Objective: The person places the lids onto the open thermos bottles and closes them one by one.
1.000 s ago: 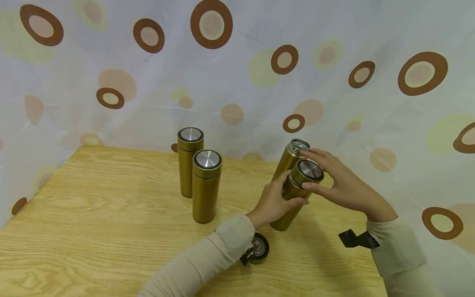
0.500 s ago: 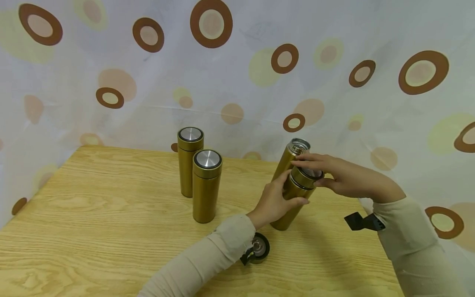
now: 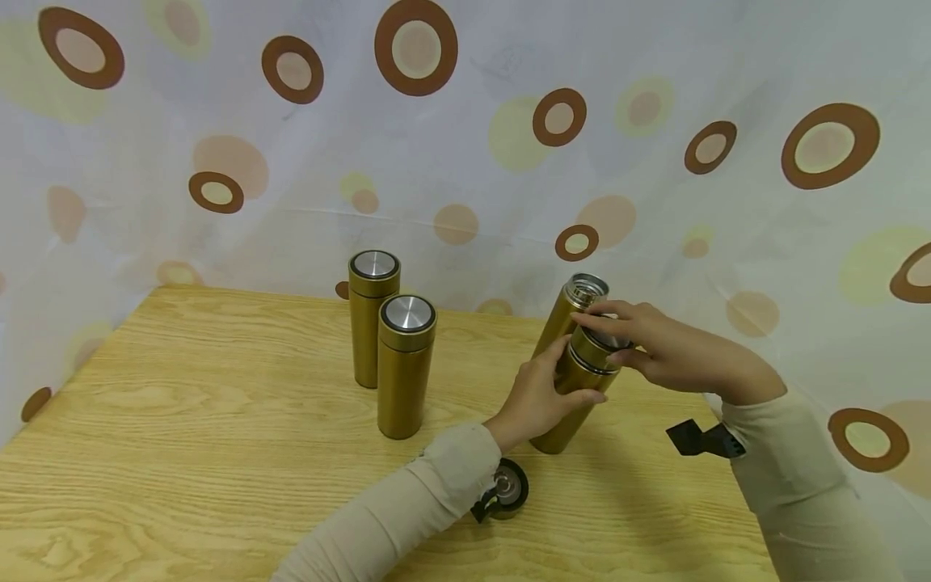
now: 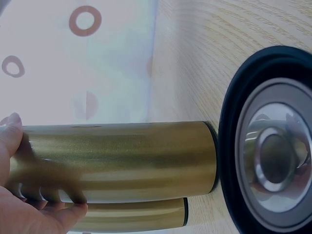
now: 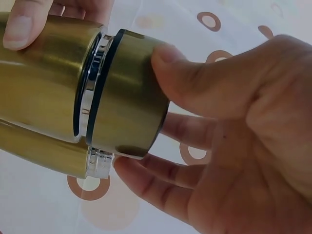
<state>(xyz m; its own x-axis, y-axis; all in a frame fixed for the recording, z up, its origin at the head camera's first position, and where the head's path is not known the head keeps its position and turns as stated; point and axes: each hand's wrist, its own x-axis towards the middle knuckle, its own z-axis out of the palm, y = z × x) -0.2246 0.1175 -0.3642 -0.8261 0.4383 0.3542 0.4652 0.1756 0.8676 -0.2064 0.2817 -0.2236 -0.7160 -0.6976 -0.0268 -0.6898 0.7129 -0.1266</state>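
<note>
In the head view my left hand [image 3: 534, 400] grips the upper body of a gold thermos flask [image 3: 558, 430]. My right hand [image 3: 672, 354] holds that flask's gold lid [image 5: 129, 92] between thumb and fingertips. The right wrist view reveals a silver strip of the neck between lid and body. Just behind is a second gold flask [image 3: 556, 320] without a lid, its steel mouth [image 3: 586, 287] uncovered. A loose round lid [image 3: 510, 485] lies underside up on the table by my left wrist. It looms large in the left wrist view, showing a dark rim.
Two gold flasks with lids on, a front one [image 3: 404, 388] and a rear one [image 3: 364, 331], stand upright left of my hands. The wooden table [image 3: 218, 404] meets a patterned backdrop [image 3: 305, 162] behind. A black mount [image 3: 704, 440] sticks out from my right sleeve.
My right hand has come from spread fingers beside the lid to a grip around it, then shifted slightly back. The lid-to-body gap looks a little wider. My left hand stays put.
</note>
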